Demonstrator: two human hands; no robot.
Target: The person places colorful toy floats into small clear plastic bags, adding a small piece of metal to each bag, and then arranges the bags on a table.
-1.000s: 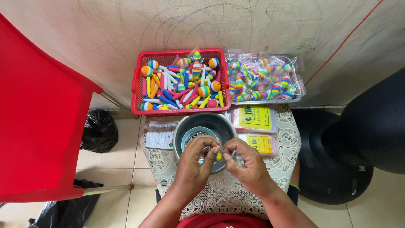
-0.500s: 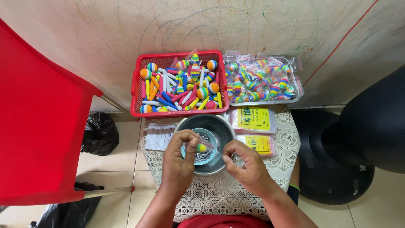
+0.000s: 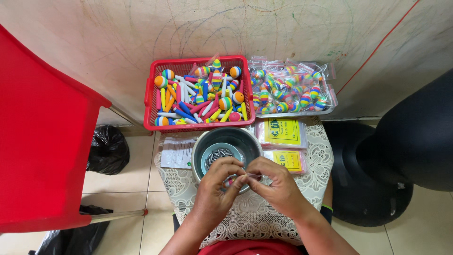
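My left hand and right hand meet fingertip to fingertip over the near rim of the round grey metal bowl, both pinched shut on a small striped foam float that shows only as a sliver of colour between my fingers; how much of it each hand grips I cannot tell. Inside the bowl sits a smaller dish holding a heap of small dull-grey oval metal weights. The bowl stands in the middle of a small table covered with a white lace cloth, its openwork pattern hanging over the near edge. Along the far edge rests a red plastic lattice basket, rectangular, piled with egg-shaped rainbow floats and slim smooth sticks in yellow, blue, white and red. At the far right corner lies a heap of clear glossy plastic packets of striped floats. Just right of the bowl are two flat yellow-labelled packets; to its left, a white printed paper sheet.
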